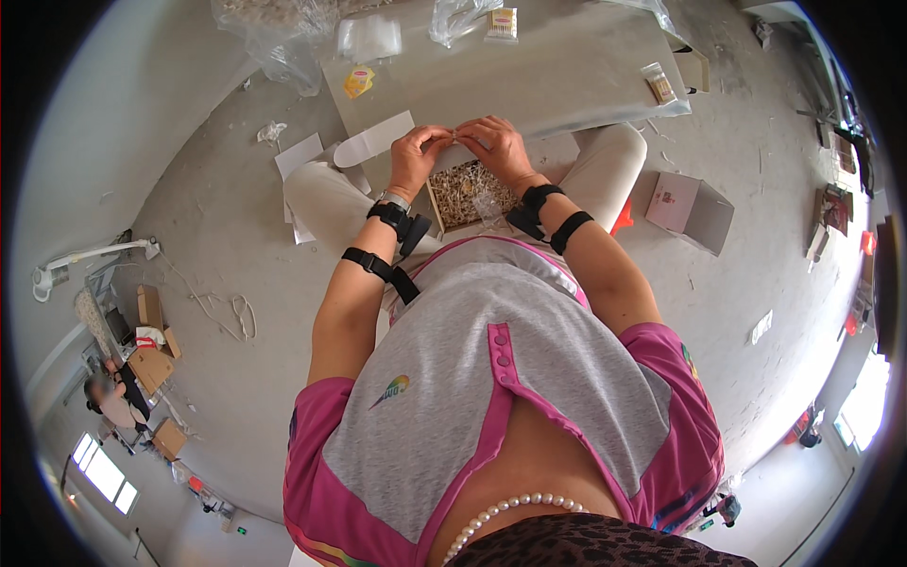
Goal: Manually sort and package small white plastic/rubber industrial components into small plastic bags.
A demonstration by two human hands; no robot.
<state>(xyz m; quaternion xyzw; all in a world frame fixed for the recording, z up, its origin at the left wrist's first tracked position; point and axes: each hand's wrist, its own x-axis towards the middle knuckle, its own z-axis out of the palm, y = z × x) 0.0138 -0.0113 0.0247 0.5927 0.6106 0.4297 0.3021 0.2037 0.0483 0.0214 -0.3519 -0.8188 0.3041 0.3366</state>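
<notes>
So I'm judging this one as partway along: the open box (433,206) is sitting between the person's legs, right under the wrists, and shredded filler (456,195) is already covering its inside. A bit of clear plastic (487,208) is lying on that filler, toward the right side. What isn't done: nothing is closing over the top, and a couple of small packets (502,25) (659,85) plus a yellow packet (359,81) are lying apart from it on the grey tabletop (529,76), near some clear bags (369,39).

Grip-wise, the left hand (417,159) and right hand (499,151) are meeting just past the box, fingertips almost touching. Both are pinching what's looking like a tiny pale bit (454,137); it's too small for me to be telling what it is.

Looks-wise, the box is showing thin tan walls and a squarish opening, though the forearm gear is crowding its lower corners. The filler is looking crinkly, beige and brown, loosely heaped. The plastic is looking see-through and crumpled, and I'm not making out anything inside it.
</notes>
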